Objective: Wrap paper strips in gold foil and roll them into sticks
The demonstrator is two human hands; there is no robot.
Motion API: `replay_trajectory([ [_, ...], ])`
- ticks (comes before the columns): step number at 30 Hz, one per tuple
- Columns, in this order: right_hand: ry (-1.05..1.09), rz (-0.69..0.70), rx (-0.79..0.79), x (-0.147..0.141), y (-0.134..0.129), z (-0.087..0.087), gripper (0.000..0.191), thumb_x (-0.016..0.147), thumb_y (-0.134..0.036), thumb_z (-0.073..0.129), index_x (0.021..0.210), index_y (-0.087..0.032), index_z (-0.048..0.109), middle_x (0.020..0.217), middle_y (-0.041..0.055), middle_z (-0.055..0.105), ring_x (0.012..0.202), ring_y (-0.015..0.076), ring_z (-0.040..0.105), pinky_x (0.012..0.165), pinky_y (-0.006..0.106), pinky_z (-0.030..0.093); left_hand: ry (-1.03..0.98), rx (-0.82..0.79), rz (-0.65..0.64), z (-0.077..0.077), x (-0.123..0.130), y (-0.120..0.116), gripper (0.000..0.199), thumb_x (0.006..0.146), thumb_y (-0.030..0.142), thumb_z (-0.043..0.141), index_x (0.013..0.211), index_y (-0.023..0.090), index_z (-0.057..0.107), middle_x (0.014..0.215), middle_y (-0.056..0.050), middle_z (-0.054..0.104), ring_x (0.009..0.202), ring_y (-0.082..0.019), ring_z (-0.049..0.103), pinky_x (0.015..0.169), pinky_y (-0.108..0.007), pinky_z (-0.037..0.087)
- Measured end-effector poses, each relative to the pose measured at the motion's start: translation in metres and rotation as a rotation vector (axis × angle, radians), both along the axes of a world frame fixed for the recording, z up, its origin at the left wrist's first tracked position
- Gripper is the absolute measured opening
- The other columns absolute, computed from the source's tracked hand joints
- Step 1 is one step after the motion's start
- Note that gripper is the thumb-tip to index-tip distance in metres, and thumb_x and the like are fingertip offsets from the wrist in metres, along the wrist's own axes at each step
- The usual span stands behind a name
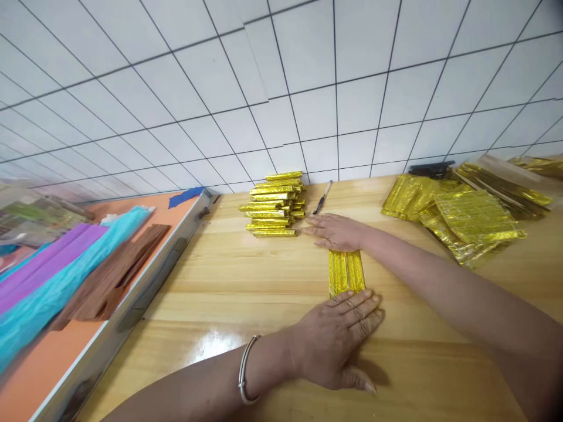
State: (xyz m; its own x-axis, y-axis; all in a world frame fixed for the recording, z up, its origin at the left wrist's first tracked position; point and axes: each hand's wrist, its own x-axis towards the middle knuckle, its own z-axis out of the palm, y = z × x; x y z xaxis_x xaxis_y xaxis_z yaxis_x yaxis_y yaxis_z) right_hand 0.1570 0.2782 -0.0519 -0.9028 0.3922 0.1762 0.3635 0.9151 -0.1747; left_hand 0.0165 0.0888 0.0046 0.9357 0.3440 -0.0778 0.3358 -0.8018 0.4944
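A gold foil sheet (346,271) with lengthwise creases lies flat on the wooden table (211,275). My left hand (336,337), with a bangle at the wrist, rests on its near end, fingers stretched out and thumb apart. Across the sheet's far end lies my right hand (336,232), flat, with fingers extended to the left. Beyond it, a stack of narrow folded gold strips (275,205) stands near the wall, close to my right fingertips. A pen (322,198) lies between that stack and the wall side of my right hand.
Crinkled gold sheets (475,217) are heaped at the right, with a black object (431,169) behind them. At the left, a raised metal edge (145,287) borders an orange surface (39,369) bearing purple, turquoise and brown crepe material. A tiled wall (308,76) rises behind.
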Motion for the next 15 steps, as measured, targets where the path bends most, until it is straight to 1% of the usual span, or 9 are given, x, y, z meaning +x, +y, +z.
replay_trajectory([
  [2,0.008,-0.004,0.008,0.000,0.001,-0.001,0.055,0.091,-0.045,0.034,0.140,-0.021,0.028,0.148,0.0075,0.017,0.134,0.0237,0.019,0.107,0.039,0.018,-0.095,-0.081,-0.034,0.004,-0.006,0.013,0.074,0.086,0.051,0.042,0.142,0.011,0.015,0.148,-0.013,0.011,0.137,-0.024,0.010,0.111,-0.039,0.018],
  [3,0.011,-0.001,0.013,0.000,0.001,-0.002,0.055,0.091,-0.045,0.034,0.140,-0.021,0.029,0.148,0.0079,0.016,0.134,0.0238,0.018,0.106,0.039,0.018,-0.137,-0.114,-0.022,0.006,-0.009,0.022,0.065,0.089,0.045,0.039,0.141,0.013,0.018,0.148,-0.012,0.014,0.136,-0.021,0.015,0.110,-0.036,0.023],
  [4,0.014,0.004,0.019,0.000,0.001,-0.002,0.054,0.091,-0.044,0.035,0.139,-0.021,0.029,0.148,0.0082,0.017,0.135,0.0238,0.018,0.106,0.039,0.019,-0.168,-0.122,0.035,0.006,-0.012,0.033,0.058,0.091,0.040,0.036,0.141,0.014,0.021,0.147,-0.011,0.018,0.136,-0.020,0.019,0.109,-0.034,0.026],
  [6,0.020,0.009,0.035,-0.001,0.001,-0.002,0.053,0.091,-0.044,0.035,0.138,-0.020,0.032,0.148,0.0088,0.020,0.134,0.0233,0.019,0.106,0.039,0.019,-0.216,-0.070,0.105,0.003,-0.015,0.056,0.045,0.094,0.033,0.030,0.136,0.015,0.034,0.142,-0.009,0.032,0.133,-0.017,0.027,0.108,-0.033,0.027],
  [8,0.021,-0.006,0.052,-0.001,0.001,-0.002,0.052,0.090,-0.043,0.036,0.136,-0.018,0.036,0.146,0.0100,0.026,0.133,0.0229,0.022,0.106,0.038,0.021,-0.202,0.010,0.070,-0.007,-0.015,0.077,0.041,0.094,0.031,0.029,0.131,0.017,0.041,0.136,-0.008,0.043,0.130,-0.017,0.032,0.108,-0.033,0.028],
  [10,0.021,-0.026,0.061,-0.002,0.000,-0.002,0.051,0.090,-0.041,0.037,0.135,-0.016,0.039,0.144,0.0113,0.030,0.132,0.0224,0.025,0.106,0.037,0.022,-0.139,0.099,-0.016,-0.019,-0.012,0.087,0.044,0.094,0.029,0.027,0.134,0.015,0.036,0.138,-0.008,0.040,0.133,-0.017,0.027,0.110,-0.034,0.023],
  [11,0.022,-0.029,0.062,-0.002,0.000,-0.002,0.051,0.090,-0.040,0.037,0.134,-0.014,0.040,0.143,0.0117,0.031,0.132,0.0222,0.026,0.106,0.036,0.023,-0.108,0.146,-0.021,-0.024,-0.011,0.089,0.046,0.094,0.030,0.027,0.136,0.015,0.032,0.141,-0.009,0.034,0.134,-0.017,0.022,0.111,-0.034,0.020],
  [13,0.028,-0.027,0.059,-0.002,-0.001,-0.001,0.051,0.090,-0.039,0.038,0.134,-0.013,0.039,0.143,0.0117,0.031,0.131,0.0219,0.027,0.105,0.036,0.024,-0.051,0.215,-0.012,-0.029,-0.008,0.084,0.053,0.093,0.035,0.030,0.140,0.013,0.023,0.146,-0.010,0.023,0.137,-0.019,0.014,0.113,-0.037,0.014],
  [15,0.035,-0.026,0.058,-0.001,-0.001,-0.001,0.052,0.090,-0.039,0.038,0.135,-0.014,0.038,0.144,0.0111,0.031,0.131,0.0219,0.027,0.105,0.037,0.024,-0.019,0.249,0.004,-0.028,-0.006,0.074,0.059,0.092,0.040,0.031,0.141,0.011,0.018,0.148,-0.011,0.015,0.137,-0.020,0.008,0.113,-0.038,0.011],
])
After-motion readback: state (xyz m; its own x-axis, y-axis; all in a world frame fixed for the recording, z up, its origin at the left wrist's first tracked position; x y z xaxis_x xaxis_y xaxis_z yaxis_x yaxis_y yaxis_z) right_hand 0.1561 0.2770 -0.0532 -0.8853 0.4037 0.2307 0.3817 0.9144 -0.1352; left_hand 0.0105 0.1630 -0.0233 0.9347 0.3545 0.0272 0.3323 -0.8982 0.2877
